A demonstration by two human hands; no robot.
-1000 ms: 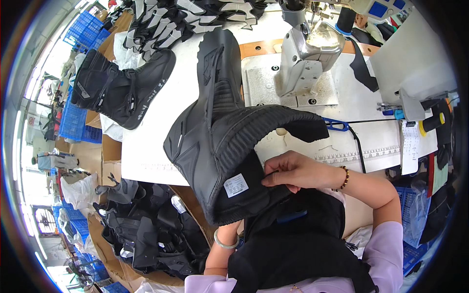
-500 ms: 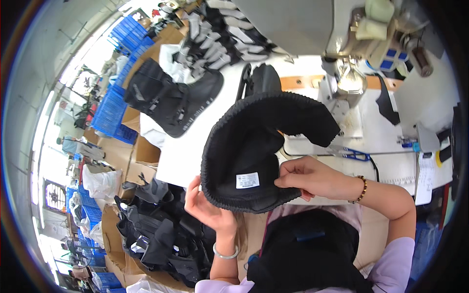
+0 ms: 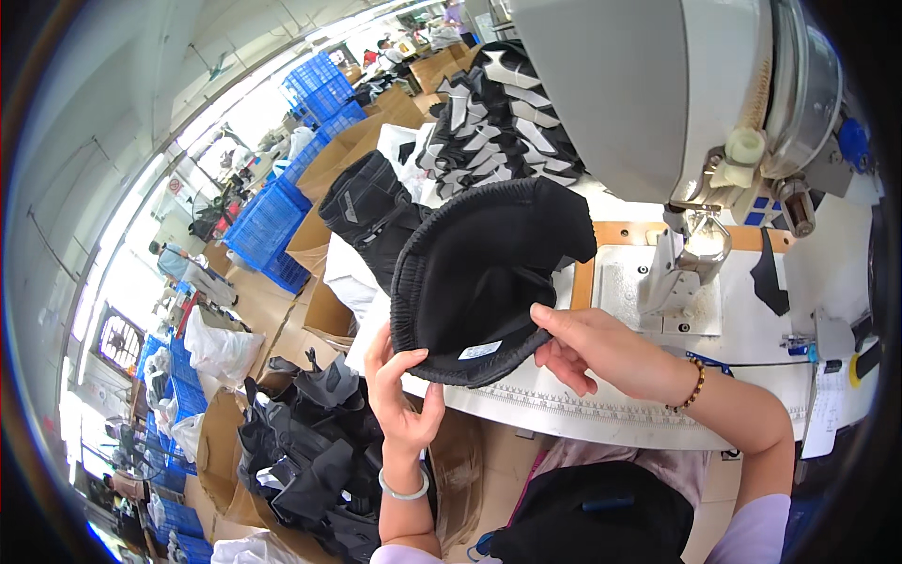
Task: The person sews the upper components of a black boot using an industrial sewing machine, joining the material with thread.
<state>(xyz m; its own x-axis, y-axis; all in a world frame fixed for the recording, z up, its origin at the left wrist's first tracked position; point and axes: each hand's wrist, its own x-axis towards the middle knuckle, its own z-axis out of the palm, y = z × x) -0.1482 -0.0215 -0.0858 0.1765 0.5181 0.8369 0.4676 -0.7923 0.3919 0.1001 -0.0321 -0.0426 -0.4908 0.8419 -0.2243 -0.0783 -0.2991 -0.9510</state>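
Between my hands is a curved black padded fabric piece (image 3: 479, 282), its rim ribbed and gathered and its hollow inside turned up. A small white label (image 3: 479, 351) lies inside, near the lower rim. The fingers of my left hand (image 3: 404, 395) grip the lower left rim. My right hand (image 3: 611, 352) pinches the right edge, with the thumb on the inner side. Partly hidden behind the piece, a black boot (image 3: 376, 211) stands on the white table (image 3: 554, 399).
A sewing machine (image 3: 686, 254) stands on the right of the table, with a black cut piece (image 3: 770, 282) beside it. Grey-and-black pieces (image 3: 498, 122) are heaped at the back. A cardboard box (image 3: 221, 442) of black pieces (image 3: 319, 461) stands lower left; blue crates (image 3: 268, 226) lie beyond.
The view has shifted, showing more of the machine and table. Both hands have tipped the black padded fabric piece, so the label looks narrower and the boot is more covered.
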